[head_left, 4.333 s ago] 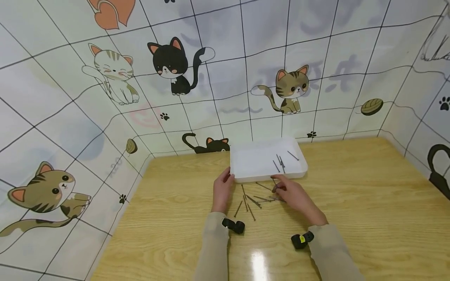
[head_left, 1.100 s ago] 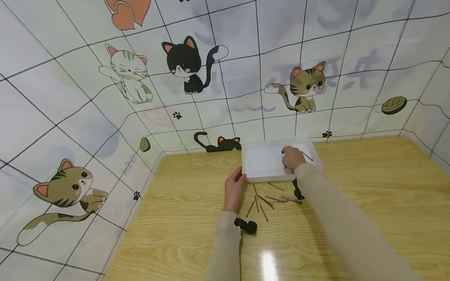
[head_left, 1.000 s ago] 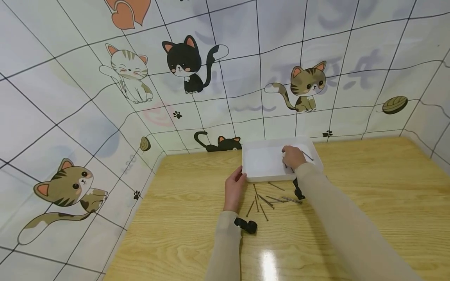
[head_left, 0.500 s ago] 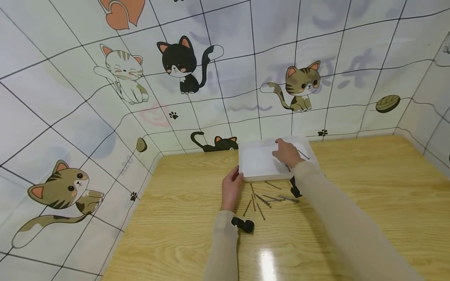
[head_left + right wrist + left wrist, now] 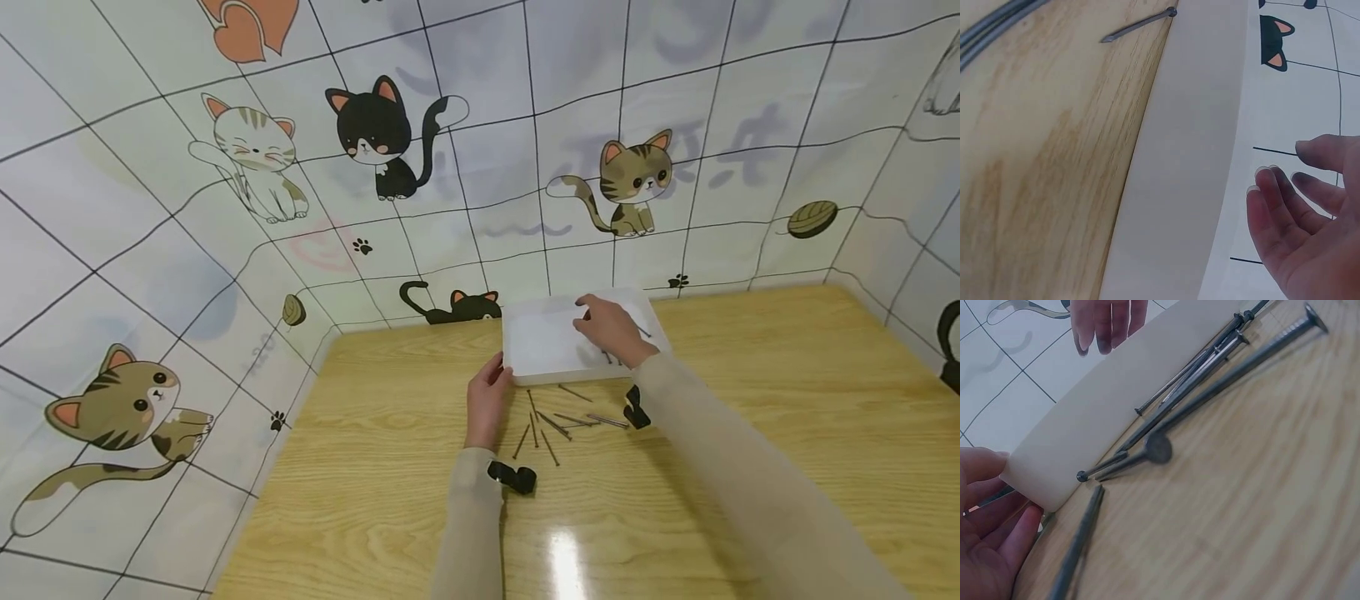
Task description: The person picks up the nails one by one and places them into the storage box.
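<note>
A shallow white tray [image 5: 536, 337] stands on the wooden table against the wall. My left hand [image 5: 485, 407] holds its near left corner; in the left wrist view the thumb lies on the wall and the fingers curl round the corner. Above the tray hovers my right hand [image 5: 611, 329], fingers loosely bent and apart, with nothing between them in the right wrist view. Several nails lie in the tray's right part, partly hidden by that hand, one nail [image 5: 643, 332] showing beyond it. In front of the tray, several dark nails [image 5: 553, 426] lie scattered on the table.
The wooden table [image 5: 375, 467] runs back to walls covered with a cat-patterned sheet [image 5: 510, 167]. A black wrist camera [image 5: 513, 477] sits on the left sleeve, and another black wrist camera [image 5: 637, 408] on the right.
Several seconds ago my right hand was at the nails before the tray; it then reached into the tray and now has lifted, its fingers parted. My left hand stays at the corner.
</note>
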`<act>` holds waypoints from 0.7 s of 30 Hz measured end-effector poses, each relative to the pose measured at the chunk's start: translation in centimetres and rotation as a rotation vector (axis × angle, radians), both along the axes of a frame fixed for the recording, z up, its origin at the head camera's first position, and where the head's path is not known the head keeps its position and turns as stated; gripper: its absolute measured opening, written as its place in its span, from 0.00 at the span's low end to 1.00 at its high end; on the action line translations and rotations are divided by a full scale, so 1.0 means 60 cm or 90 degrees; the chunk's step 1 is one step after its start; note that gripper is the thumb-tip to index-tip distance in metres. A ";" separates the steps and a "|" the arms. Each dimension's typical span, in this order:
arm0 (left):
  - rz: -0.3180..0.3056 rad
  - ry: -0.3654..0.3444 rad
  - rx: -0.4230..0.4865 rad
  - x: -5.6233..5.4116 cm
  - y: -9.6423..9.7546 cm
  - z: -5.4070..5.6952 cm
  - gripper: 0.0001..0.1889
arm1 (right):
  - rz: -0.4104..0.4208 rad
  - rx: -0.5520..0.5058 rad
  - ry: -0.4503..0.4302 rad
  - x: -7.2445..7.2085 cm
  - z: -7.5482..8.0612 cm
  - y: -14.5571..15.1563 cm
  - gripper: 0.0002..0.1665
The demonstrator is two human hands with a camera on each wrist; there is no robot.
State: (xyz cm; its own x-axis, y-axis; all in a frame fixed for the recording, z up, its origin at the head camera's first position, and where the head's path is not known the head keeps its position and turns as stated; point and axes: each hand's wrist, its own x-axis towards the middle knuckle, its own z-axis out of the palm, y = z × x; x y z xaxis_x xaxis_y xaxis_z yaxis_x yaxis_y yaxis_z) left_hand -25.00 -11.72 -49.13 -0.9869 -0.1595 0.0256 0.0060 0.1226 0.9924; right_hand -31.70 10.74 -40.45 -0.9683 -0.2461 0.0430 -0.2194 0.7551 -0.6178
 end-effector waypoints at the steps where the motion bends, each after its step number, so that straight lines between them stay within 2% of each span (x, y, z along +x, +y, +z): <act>1: 0.002 -0.001 -0.008 0.001 0.001 0.001 0.22 | -0.001 -0.005 0.004 0.004 -0.001 0.002 0.25; 13: 0.016 0.009 -0.016 0.003 0.001 0.007 0.21 | 0.009 -0.073 0.055 0.057 -0.001 0.020 0.21; 21: 0.010 0.011 -0.023 0.004 0.002 0.006 0.21 | 0.016 -0.139 0.062 0.100 -0.014 0.027 0.20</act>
State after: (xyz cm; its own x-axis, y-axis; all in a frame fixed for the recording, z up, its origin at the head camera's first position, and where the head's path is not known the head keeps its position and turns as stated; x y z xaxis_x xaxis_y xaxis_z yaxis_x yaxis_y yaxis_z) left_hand -24.78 -11.59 -48.79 -0.9836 -0.1734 0.0491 0.0213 0.1591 0.9870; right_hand -25.71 12.36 -41.31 -0.9506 -0.2453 0.1900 -0.3028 0.5995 -0.7409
